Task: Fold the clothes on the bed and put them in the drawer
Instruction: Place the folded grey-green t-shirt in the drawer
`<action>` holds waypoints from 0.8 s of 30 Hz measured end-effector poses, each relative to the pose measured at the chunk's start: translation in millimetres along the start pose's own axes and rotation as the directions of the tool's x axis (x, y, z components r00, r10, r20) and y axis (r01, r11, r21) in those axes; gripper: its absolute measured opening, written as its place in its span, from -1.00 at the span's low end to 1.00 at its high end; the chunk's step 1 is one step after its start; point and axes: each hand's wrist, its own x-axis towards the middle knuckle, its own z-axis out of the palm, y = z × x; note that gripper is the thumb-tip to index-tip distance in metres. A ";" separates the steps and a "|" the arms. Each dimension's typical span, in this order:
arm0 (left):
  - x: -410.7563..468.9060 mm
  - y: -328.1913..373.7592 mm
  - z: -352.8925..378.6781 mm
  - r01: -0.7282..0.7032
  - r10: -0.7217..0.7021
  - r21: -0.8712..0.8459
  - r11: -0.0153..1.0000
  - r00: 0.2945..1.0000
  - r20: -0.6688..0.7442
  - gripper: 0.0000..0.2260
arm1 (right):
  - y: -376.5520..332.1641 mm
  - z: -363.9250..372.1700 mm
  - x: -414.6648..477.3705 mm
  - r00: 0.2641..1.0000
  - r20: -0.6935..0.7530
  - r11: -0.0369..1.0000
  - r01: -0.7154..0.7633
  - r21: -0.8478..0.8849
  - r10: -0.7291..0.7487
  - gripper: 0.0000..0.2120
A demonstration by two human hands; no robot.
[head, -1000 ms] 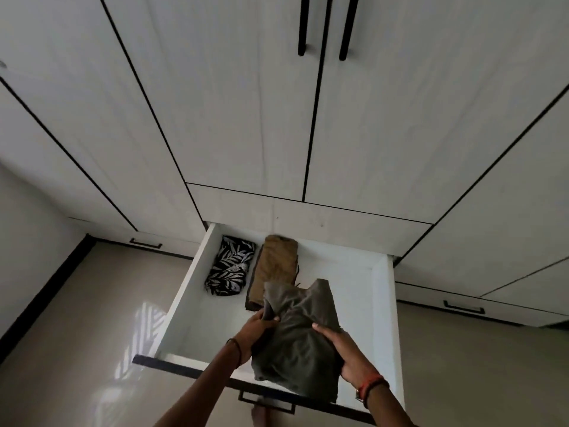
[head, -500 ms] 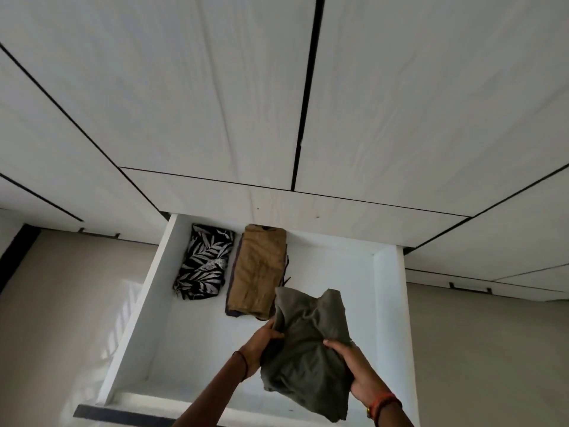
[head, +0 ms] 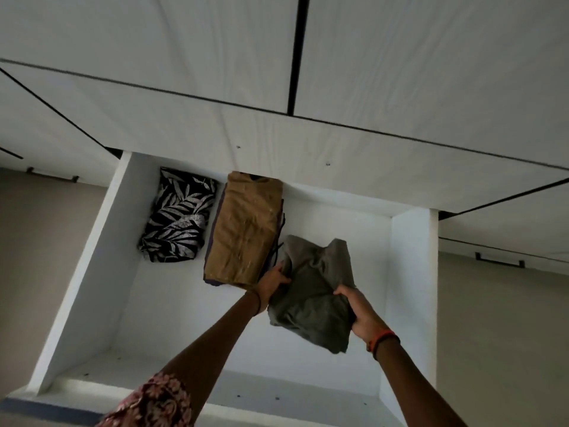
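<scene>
2 hands, left hand and right hand, grip 1 grey garment; drawer holds 2 folded garments.

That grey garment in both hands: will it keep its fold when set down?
Probably floppy: the grey garment sags and bunches between the left hand and right hand. Its lower corner hangs loose, so the fold may slump open when released. It looks thin and light.
</scene>
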 end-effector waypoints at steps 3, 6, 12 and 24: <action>40.9 14.5 4.9 -0.065 0.064 -0.021 0.998 0.995 -0.074 -0.45 | -19.9 -1.1 38.7 0.997 0.035 0.998 0.069 0.012 -0.070 -0.87; 80.3 28.5 6.9 -0.151 0.149 -0.011 0.989 0.984 -0.103 -0.47 | -38.3 -1.2 79.2 0.987 0.083 0.989 0.136 0.050 -0.140 -0.79; 112.6 16.9 10.4 -0.105 0.202 0.313 0.944 0.934 -0.296 -0.45 | -32.3 -8.8 123.9 0.988 0.097 0.896 0.148 -0.418 -0.118 -0.40; 125.7 -33.0 10.1 0.032 0.299 0.668 0.743 0.877 -0.375 -0.54 | -5.4 -12.7 122.2 0.982 -0.037 0.907 0.154 -0.391 -0.183 -0.42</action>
